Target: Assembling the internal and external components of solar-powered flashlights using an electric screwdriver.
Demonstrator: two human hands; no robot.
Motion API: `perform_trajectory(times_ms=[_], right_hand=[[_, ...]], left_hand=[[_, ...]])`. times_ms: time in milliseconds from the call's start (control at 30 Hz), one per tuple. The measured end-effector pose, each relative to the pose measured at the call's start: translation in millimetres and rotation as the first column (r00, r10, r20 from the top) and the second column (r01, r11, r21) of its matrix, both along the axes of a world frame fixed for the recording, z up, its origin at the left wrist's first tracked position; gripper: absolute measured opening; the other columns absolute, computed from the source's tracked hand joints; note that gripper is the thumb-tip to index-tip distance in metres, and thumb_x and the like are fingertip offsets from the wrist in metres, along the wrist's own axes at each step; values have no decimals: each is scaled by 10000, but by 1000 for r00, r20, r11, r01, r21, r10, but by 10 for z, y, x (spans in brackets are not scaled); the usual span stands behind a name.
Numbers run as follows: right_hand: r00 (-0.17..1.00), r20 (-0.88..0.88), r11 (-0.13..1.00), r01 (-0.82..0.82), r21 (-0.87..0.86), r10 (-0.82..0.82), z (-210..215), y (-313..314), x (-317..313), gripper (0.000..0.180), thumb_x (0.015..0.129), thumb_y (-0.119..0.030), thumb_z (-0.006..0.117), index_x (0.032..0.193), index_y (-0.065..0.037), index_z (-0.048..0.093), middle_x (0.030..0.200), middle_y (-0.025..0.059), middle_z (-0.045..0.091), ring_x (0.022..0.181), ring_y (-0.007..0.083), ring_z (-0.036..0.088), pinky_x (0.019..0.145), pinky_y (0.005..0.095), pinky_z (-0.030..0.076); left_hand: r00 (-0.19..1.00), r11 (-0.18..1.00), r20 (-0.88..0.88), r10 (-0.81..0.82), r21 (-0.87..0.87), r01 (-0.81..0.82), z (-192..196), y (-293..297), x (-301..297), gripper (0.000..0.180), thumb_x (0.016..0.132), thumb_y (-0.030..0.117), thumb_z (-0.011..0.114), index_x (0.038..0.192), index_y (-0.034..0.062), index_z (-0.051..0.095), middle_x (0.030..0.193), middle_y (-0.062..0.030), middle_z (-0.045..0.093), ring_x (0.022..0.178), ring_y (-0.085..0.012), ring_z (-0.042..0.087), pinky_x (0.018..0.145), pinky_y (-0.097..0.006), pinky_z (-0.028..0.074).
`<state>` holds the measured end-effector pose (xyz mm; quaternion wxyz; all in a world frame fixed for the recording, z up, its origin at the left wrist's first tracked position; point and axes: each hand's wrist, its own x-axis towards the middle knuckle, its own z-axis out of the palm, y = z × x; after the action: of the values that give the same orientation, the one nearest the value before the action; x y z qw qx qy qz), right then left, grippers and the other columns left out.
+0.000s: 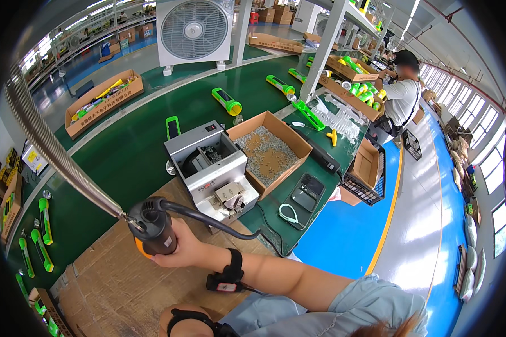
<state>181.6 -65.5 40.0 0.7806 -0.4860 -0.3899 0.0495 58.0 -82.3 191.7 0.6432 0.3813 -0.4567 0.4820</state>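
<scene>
My right hand (181, 246) is wrapped round a black electric screwdriver (158, 229), which hangs from a metal coil spring (73, 163) and has a black cable at its top. Its lower end is hidden. At the bottom edge a little of my left hand (177, 315) shows beside a black wrist strap; its fingers cannot be made out. A brown cardboard sheet (112, 269) lies under both hands. Just beyond the right hand stands a grey screw feeder (211, 174), and right of it an open cardboard box (289, 140) holds many small screws.
Green-and-black lamp-like housings (45, 222) lie on the green bench at left, others (226, 101) farther back. A smartphone (309, 194) and a white cable tie loop (288, 213) lie at right. A large fan (194, 31) stands behind. A co-worker (402, 95) works at far right.
</scene>
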Motion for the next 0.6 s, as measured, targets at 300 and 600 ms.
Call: perform_trajectory(times_ms=[300, 600], right_hand=[[995, -90, 999, -33, 30, 36, 102, -23, -27, 467, 655, -135, 730, 1064, -27, 533, 877, 56, 613, 767, 144, 591, 721, 297, 475], [998, 50, 999, -33, -13, 33, 11, -37, 26, 536, 675, -50, 717, 1164, -42, 498, 1025, 42, 553, 931, 117, 518, 815, 290, 438]], left_hand=[[986, 968, 82, -145, 218, 124, 39, 187, 88, 173, 789, 33, 437, 632, 11, 508, 540, -117, 452, 463, -239, 484, 408, -345, 380], [976, 957, 129, -178, 255, 141, 43, 206, 101, 167, 786, 30, 434, 640, 24, 515, 547, -102, 449, 466, -224, 480, 420, -344, 378]])
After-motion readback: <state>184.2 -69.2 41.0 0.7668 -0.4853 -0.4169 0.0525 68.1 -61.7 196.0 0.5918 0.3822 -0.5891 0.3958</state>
